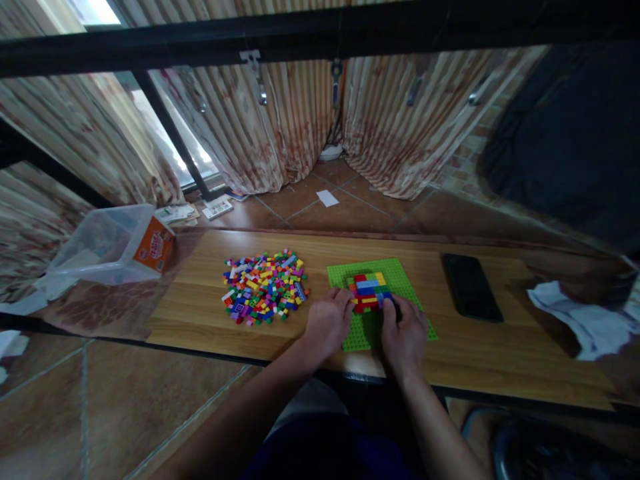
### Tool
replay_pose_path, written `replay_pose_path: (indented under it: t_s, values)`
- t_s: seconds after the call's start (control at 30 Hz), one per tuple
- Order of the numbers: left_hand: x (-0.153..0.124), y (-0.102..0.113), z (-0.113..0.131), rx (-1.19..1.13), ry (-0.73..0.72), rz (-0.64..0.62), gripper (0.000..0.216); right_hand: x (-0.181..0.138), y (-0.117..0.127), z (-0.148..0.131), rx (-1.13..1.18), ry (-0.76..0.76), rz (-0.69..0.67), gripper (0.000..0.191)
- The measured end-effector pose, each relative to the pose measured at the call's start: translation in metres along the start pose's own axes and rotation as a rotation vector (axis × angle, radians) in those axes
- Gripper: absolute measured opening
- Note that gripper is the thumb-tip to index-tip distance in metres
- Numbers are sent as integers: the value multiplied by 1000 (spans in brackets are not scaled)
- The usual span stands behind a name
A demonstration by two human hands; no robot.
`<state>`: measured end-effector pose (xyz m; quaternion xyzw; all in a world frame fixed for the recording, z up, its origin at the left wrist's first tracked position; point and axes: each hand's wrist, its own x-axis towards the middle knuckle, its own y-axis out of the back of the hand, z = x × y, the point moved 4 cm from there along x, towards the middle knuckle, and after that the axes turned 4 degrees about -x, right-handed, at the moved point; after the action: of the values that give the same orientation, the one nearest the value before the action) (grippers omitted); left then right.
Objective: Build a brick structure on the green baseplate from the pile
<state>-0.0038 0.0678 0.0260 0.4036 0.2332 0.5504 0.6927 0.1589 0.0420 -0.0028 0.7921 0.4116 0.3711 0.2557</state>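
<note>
A green baseplate (395, 275) lies on the wooden table (200, 313) in front of me. A small block of coloured bricks (369, 292) in red, blue, yellow and green is built on it. My left hand (327, 323) rests at the plate's left edge, fingers curled and touching the block's left side. My right hand (404, 333) lies on the plate, with its curled fingers against the block's lower right corner. Whether either hand pinches a brick is hidden. A heap of loose coloured bricks (264, 287) lies to the left.
A black phone (472, 287) lies face up right of the plate. A clear plastic box (107, 245) with an orange label lies tipped at the table's left end. White cloth (585, 320) sits at far right. Curtains and a tiled floor lie beyond.
</note>
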Motion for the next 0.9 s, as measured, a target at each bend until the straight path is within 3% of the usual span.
replay_pose_path:
  t_s: [0.63, 0.9]
  values:
    - [12, -7, 6, -52, -26, 12, 14, 0, 1, -2, -17, -3, -6, 53]
    - [15, -5, 5, 46, -11, -102, 18, -1, 0, 0, -9, 8, -1, 52]
